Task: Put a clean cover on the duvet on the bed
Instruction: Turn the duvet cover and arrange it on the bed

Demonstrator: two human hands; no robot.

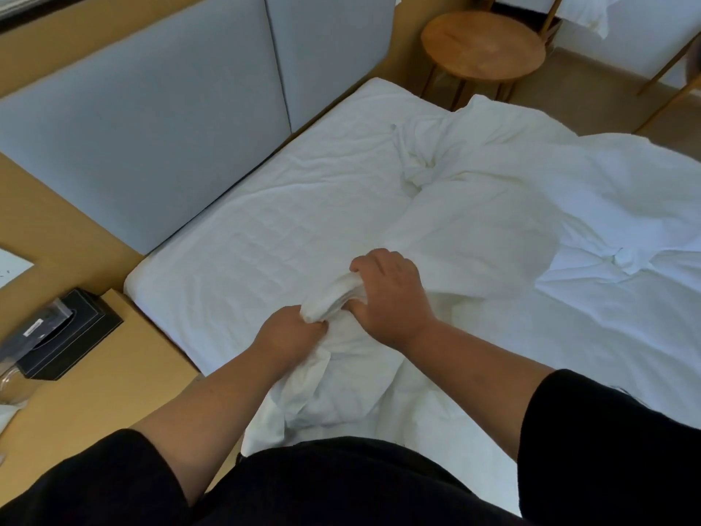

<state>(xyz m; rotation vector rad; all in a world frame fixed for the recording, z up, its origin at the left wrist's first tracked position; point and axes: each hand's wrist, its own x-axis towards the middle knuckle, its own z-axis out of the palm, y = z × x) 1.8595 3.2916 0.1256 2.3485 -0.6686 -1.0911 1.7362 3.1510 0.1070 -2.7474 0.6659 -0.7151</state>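
Note:
A white duvet in a white cover (493, 222) lies rumpled across the right half of the bed (242, 237). One bunched corner of it (337, 298) is raised near the bed's near edge. My left hand (292, 336) grips the lower end of that bunched corner. My right hand (390, 298) is curled over its upper end, fingers wrapped round the cloth. More white fabric hangs down from the corner toward my body.
A grey padded headboard (151, 127) runs along the left. A black tissue box (64, 332) stands on the wooden bedside ledge at the left. A round wooden stool (481, 47) and chair legs stand beyond the bed's far corner.

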